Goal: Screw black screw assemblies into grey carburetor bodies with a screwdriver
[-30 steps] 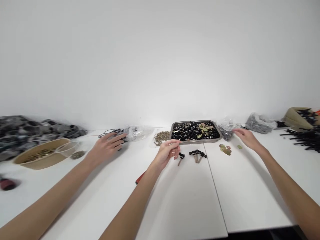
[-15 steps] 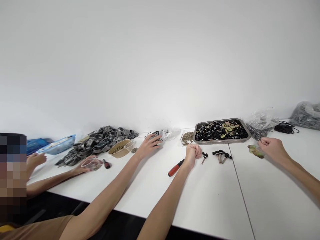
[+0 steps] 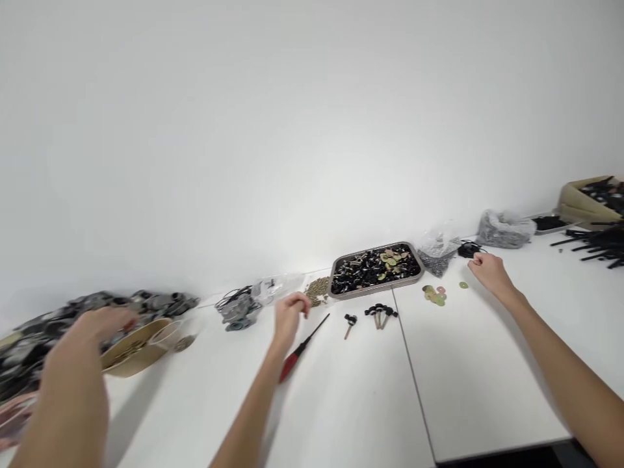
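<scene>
My left hand [image 3: 291, 315] is held above the white table with its fingers curled together. Whatever it holds, if anything, is hidden. Below it lies a screwdriver [image 3: 296, 355] with a red handle and dark shaft. My right hand [image 3: 489, 272] is closed in a fist to the right of a few loose yellowish washers [image 3: 433, 296]; its contents cannot be seen. A single washer [image 3: 463, 285] lies between that group and the fist. Several black-headed bolts [image 3: 379, 314] stand in a cluster, with another black-headed bolt [image 3: 350, 325] to their left.
At the back stands a metal tray [image 3: 375, 290] of black parts and washers. Small brass pieces [image 3: 318, 289] lie beside it. A co-worker's arm [image 3: 73, 383] reaches over a cardboard bowl [image 3: 131, 351] at left. Bags [image 3: 504, 229] and black rods [image 3: 602, 242] are at right.
The view has swung right. My right hand has moved off the washers, which now lie more spread out. The co-worker's hand has shifted left, and grey pieces now lie where it was.
</scene>
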A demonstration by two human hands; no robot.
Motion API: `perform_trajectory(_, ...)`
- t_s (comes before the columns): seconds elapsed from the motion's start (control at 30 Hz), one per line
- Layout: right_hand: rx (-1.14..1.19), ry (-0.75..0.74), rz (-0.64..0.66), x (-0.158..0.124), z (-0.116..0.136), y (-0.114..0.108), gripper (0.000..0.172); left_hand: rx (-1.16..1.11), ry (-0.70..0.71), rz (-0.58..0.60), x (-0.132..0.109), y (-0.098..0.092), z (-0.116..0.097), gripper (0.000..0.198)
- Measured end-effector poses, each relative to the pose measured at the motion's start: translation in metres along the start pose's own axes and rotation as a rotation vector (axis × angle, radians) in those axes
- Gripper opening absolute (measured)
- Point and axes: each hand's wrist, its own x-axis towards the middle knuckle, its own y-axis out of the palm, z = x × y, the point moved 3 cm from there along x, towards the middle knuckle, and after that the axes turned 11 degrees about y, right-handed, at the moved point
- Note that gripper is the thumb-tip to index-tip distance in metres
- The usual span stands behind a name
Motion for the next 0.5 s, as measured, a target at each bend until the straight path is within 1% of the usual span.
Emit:
perform_trajectory(0.03, -0.030, 0.011, 0.024, 0.002, -0.004, -0.002, 0.022, 0.134, 0.065, -0.069, 0.007, -0.015, -0.002, 0.018)
perform_trajectory(0.13, -0.118, 0.017, 0.140, 0.003, -0.013, -0.001, 0.005, 0.636, 0.223, -0.151, 0.033, -0.071, -0.010, 0.009)
perform_trajectory(0.2, -0.190, 0.009, 0.240, 0.002, -0.015, 0.005, 0.016, 0.870, 0.300, -0.214, 0.048, -0.107, -0.012, 0.007)
perform_trajectory(0.23, -0.221, 0.004, 0.286, 0.001, -0.015, 0.008, 0.021, 0.960, 0.326, -0.243, 0.054, -0.122, -0.010, 0.010)
perform_trajectory(0.3, -0.261, -0.002, 0.342, 0.000, -0.015, 0.012, 0.024, 1.098, 0.301, -0.302, 0.060, -0.144, -0.002, 0.024)
perform_trajectory(0.37, -0.267, -0.004, 0.352, -0.001, -0.012, 0.013, 0.021, 1.144, 0.239, -0.324, 0.060, -0.157, 0.013, 0.038)
perform_trajectory(0.4, -0.270, -0.003, 0.355, -0.002, -0.011, 0.012, 0.020, 1.115, 0.215, -0.333, 0.059, -0.161, 0.021, 0.043)
perform_trajectory(0.47, -0.268, 0.002, 0.351, -0.003, -0.009, 0.012, 0.017, 0.995, 0.134, -0.347, 0.056, -0.168, 0.038, 0.047)
perform_trajectory(0.5, -0.264, 0.006, 0.344, -0.003, -0.008, 0.011, 0.016, 0.917, 0.080, -0.328, 0.055, -0.169, 0.046, 0.048)
